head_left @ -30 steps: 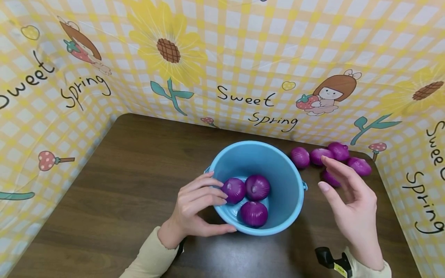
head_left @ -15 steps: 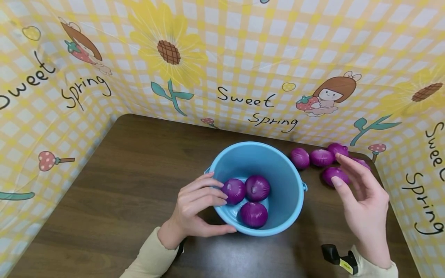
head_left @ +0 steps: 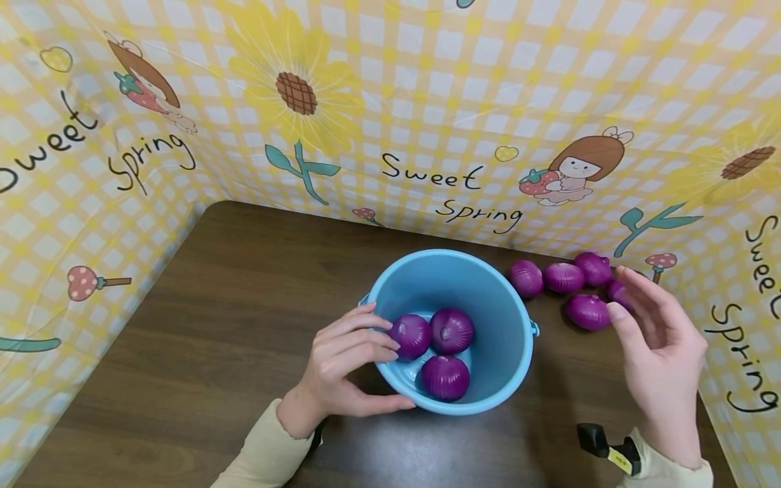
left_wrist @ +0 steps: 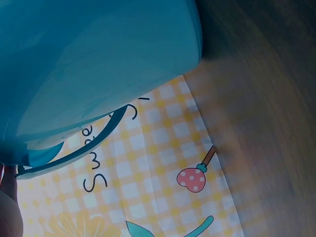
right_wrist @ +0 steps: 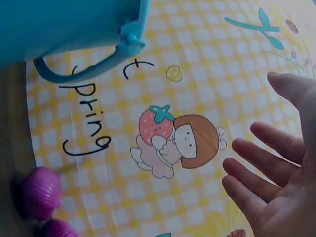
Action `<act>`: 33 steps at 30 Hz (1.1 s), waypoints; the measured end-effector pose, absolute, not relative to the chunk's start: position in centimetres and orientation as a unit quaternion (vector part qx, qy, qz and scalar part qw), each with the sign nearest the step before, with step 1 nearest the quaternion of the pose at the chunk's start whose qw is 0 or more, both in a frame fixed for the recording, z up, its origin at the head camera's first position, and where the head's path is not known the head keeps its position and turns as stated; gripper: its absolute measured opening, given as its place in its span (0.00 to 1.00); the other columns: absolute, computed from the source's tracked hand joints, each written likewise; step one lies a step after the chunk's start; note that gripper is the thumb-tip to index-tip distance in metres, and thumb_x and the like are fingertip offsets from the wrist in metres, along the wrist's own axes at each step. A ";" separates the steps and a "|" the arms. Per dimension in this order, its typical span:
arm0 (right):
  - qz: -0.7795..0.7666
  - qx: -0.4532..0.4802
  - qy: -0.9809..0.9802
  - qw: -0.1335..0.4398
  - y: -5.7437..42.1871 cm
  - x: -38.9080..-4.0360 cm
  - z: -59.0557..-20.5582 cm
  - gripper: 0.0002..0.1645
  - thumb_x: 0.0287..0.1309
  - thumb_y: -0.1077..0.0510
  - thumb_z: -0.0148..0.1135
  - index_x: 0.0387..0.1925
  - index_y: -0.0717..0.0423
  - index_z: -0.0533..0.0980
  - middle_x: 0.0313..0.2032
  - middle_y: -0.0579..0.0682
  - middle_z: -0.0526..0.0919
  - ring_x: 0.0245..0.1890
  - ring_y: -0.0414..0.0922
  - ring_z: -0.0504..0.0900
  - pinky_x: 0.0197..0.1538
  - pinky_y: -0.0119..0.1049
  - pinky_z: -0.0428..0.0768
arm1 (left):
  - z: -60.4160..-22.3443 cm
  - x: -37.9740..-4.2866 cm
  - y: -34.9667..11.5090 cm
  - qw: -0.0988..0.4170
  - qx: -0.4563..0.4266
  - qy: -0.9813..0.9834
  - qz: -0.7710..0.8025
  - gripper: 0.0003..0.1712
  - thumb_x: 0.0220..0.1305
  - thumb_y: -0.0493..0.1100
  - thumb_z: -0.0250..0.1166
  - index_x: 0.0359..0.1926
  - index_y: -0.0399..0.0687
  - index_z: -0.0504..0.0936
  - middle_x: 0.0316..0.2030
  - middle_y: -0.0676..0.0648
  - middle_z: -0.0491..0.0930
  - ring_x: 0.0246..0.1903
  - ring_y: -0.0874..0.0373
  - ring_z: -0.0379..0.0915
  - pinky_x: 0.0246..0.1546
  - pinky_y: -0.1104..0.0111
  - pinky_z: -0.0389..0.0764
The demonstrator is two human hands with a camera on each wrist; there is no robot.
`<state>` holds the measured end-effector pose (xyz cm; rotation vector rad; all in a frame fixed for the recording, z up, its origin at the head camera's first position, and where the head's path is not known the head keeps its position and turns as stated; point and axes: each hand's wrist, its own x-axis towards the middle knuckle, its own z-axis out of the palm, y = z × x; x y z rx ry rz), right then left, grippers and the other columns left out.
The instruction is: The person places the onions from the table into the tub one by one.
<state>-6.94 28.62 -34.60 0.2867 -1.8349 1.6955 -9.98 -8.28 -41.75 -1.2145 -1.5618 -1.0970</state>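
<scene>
A light-blue bucket [head_left: 515, 383] stands on the dark wooden table with three purple onions [head_left: 451, 331] at its bottom. My left hand [head_left: 344, 359] grips the bucket's left rim, fingers over the edge and thumb along the near side. In the left wrist view the bucket's wall [left_wrist: 113, 64] fills the upper left. To the right, my right hand [head_left: 662, 352] hovers with nothing in it, fingers loosely bent and apart. Its fingertips overlap the rightmost onion [head_left: 619, 293] in the head view, partly hiding it. Just left of the thumb lies another onion [head_left: 588, 312].
More onions lie behind these: one [head_left: 526, 279] beside the bucket, one [head_left: 564, 277] in the middle and one [head_left: 592, 268] at the back. A yellow checked cloth [head_left: 415, 129] walls in the table [head_left: 244, 305] at the back and sides. The bucket's handle [right_wrist: 84, 71] hangs down.
My right hand has moved to the right, away from the bucket and across the loose onions, uncovering the near one. My left hand and the bucket have stayed put.
</scene>
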 end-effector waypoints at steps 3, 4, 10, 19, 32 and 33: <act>0.628 0.093 -0.704 0.317 29.0 -7.1 -34.6 0.24 0.59 0.78 0.64 0.58 0.74 0.76 0.57 0.64 0.81 0.58 0.49 0.81 0.65 0.33 0.73 | -41.8 -10.0 -8.3 0.425 -0.486 -0.625 -0.439 0.27 0.50 0.61 0.80 0.28 0.42 0.84 0.31 0.45 0.86 0.37 0.46 0.84 0.56 0.45 0.79; 0.624 0.085 -0.708 0.319 29.1 -7.1 -34.6 0.24 0.59 0.78 0.64 0.58 0.74 0.77 0.57 0.65 0.80 0.58 0.50 0.81 0.65 0.34 0.73 | -41.8 -10.0 -8.3 0.425 -0.486 -0.625 -0.438 0.27 0.50 0.61 0.79 0.28 0.42 0.84 0.31 0.45 0.86 0.37 0.46 0.84 0.56 0.45 0.79; 0.598 0.041 -0.734 0.319 29.7 -7.3 -34.8 0.23 0.61 0.75 0.64 0.58 0.72 0.77 0.58 0.65 0.80 0.58 0.49 0.81 0.65 0.34 0.73 | -41.8 -10.0 -8.3 0.424 -0.486 -0.626 -0.438 0.27 0.50 0.61 0.79 0.28 0.42 0.84 0.31 0.45 0.86 0.38 0.46 0.84 0.56 0.45 0.79; 0.550 -0.025 -0.774 0.313 30.5 -7.7 -35.3 0.23 0.64 0.70 0.65 0.60 0.68 0.78 0.58 0.58 0.81 0.56 0.43 0.81 0.61 0.30 0.75 | -41.8 -10.0 -8.3 0.428 -0.485 -0.625 -0.437 0.26 0.50 0.61 0.79 0.28 0.42 0.84 0.31 0.45 0.86 0.37 0.46 0.84 0.55 0.45 0.79; 0.526 -0.082 -0.790 0.303 31.9 -8.6 -37.1 0.23 0.65 0.65 0.67 0.61 0.61 0.78 0.58 0.52 0.82 0.57 0.39 0.81 0.60 0.28 0.76 | -41.8 -10.0 -8.3 0.430 -0.484 -0.625 -0.437 0.26 0.50 0.61 0.80 0.28 0.42 0.84 0.31 0.45 0.86 0.37 0.46 0.84 0.56 0.46 0.79; 0.528 -0.088 -0.789 0.301 32.0 -8.7 -37.2 0.23 0.65 0.65 0.67 0.61 0.61 0.78 0.58 0.52 0.82 0.57 0.39 0.81 0.60 0.27 0.76 | -41.8 -10.0 -8.3 0.430 -0.484 -0.625 -0.436 0.26 0.50 0.61 0.80 0.28 0.42 0.84 0.31 0.45 0.86 0.37 0.46 0.84 0.56 0.46 0.79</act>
